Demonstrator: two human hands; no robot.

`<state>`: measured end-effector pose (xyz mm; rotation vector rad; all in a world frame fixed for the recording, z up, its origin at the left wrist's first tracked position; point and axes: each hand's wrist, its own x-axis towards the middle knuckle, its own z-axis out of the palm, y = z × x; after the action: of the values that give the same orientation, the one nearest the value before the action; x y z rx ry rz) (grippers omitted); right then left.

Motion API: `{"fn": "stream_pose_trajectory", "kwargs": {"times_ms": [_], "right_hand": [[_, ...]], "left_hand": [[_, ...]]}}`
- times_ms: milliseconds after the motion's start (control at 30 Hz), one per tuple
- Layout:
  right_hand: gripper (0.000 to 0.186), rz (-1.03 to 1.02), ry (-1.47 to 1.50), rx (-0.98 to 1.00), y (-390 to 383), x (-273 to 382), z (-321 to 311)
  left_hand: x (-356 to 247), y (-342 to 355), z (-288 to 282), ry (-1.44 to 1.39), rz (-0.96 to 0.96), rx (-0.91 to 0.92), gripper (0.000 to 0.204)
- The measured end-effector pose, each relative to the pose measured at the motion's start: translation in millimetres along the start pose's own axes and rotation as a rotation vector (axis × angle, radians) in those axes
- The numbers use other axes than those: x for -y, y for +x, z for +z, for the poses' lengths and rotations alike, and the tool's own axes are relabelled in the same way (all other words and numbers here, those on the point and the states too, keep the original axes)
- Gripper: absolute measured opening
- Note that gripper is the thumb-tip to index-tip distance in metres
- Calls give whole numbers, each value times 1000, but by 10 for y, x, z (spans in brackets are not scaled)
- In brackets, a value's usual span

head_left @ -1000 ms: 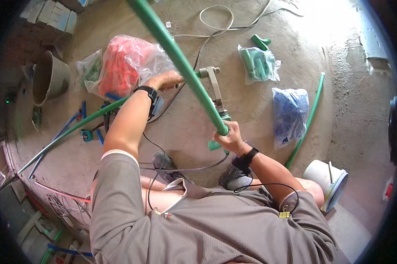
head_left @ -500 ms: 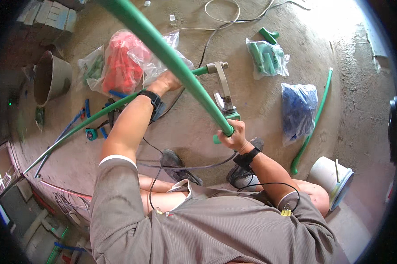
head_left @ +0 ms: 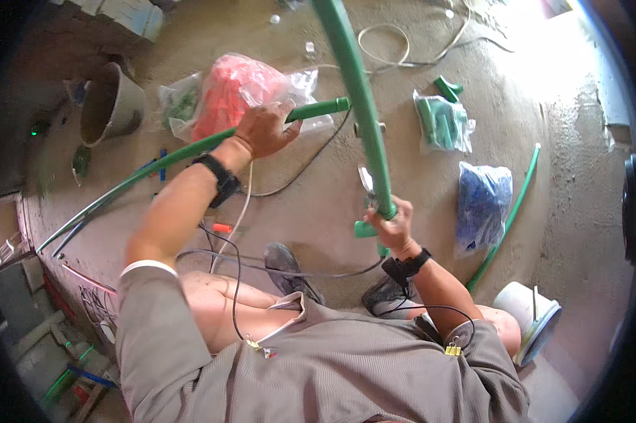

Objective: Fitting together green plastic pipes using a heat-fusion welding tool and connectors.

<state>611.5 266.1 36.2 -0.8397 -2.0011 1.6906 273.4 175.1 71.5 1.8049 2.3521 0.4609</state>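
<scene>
My left hand (head_left: 267,130) is closed around a long green plastic pipe (head_left: 191,149), which runs to the far left; its bare end points right. My right hand (head_left: 394,227) grips the lower end of a second, thicker-looking green pipe (head_left: 364,106) that slants up out of view. A short green stub (head_left: 364,229) sticks out left of that hand; I cannot tell what it belongs to. Behind the second pipe is a pipe welding tool (head_left: 367,181), mostly hidden, with a metal heating socket (head_left: 381,127) showing at its far end. The first pipe's end is apart from this socket.
Bags of red (head_left: 237,88), green (head_left: 441,123) and blue (head_left: 484,206) fittings lie on the floor. A bucket (head_left: 113,102) stands far left, a white bucket (head_left: 526,321) at right. Another green pipe (head_left: 508,225) lies right. A dark cable (head_left: 311,273) crosses by my shoes.
My left hand has drawn the first pipe's end off the welding tool's socket. The second pipe has swung steeper, its top moving right, and now covers much of the tool.
</scene>
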Motion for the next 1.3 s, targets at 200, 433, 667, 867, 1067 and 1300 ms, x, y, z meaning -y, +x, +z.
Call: {"fn": "stream_pose_trajectory", "kwargs": {"times_ms": [200,433,667,867,1067,1300], "right_hand": [[18,-166,400,-19,678,1505,-536],[25,-341,752,117,420,2483,-818],[26,-296,793,146,-33,2205,-629],[16,21,787,61,-202,2000,-536],[19,117,799,-8,-211,1868,-496],[23,153,872,-17,-177,1891,-425]], "left_hand": [[-462,-421,-1687,45,175,-153,32],[-1474,-1392,-1793,-61,130,-78,29],[-1642,-1702,-1416,-121,-46,48,39],[-1714,-1614,-1366,-294,25,41,29],[-1706,-1569,-1377,-333,9,96,32],[-1724,-1548,-1418,-310,1,78,32]]}}
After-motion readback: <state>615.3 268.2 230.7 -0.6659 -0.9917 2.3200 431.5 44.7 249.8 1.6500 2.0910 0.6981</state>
